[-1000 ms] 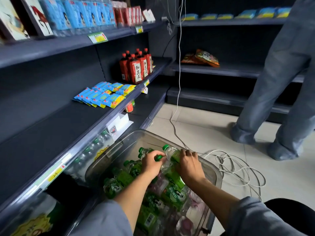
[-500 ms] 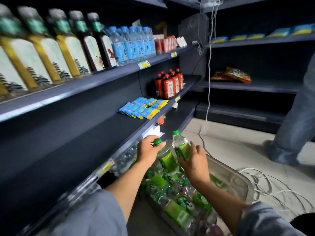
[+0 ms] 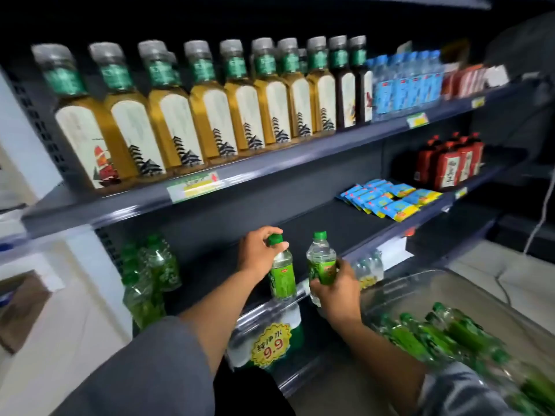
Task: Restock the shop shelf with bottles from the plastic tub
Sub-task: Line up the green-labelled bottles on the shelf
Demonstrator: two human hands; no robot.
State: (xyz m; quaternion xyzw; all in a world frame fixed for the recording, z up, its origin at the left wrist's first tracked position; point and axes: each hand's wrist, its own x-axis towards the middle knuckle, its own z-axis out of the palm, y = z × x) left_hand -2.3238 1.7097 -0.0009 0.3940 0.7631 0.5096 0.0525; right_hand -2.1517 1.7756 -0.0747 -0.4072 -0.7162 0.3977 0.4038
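I carry two green-capped bottles to the middle shelf [image 3: 300,235]. My left hand [image 3: 258,250] pinches the left bottle [image 3: 282,273] round its cap from above; my right hand [image 3: 338,285] wraps the lower body of the right bottle [image 3: 321,261]. Both stand upright, just over the shelf's front lip, near each other but apart.

To do this well, I should lift each base clear of the lip before pushing in, then set them down upright toward the group of green bottles [image 3: 153,271] already standing at the shelf's left end, labels forward. The cap pinch lets the bottle swing, so I would lower it slowly.

The clear plastic tub [image 3: 420,283] sits at my right, near the shelf; inside lie many more green bottles [image 3: 450,334], seemingly heaped on their sides, though blur hides the details.
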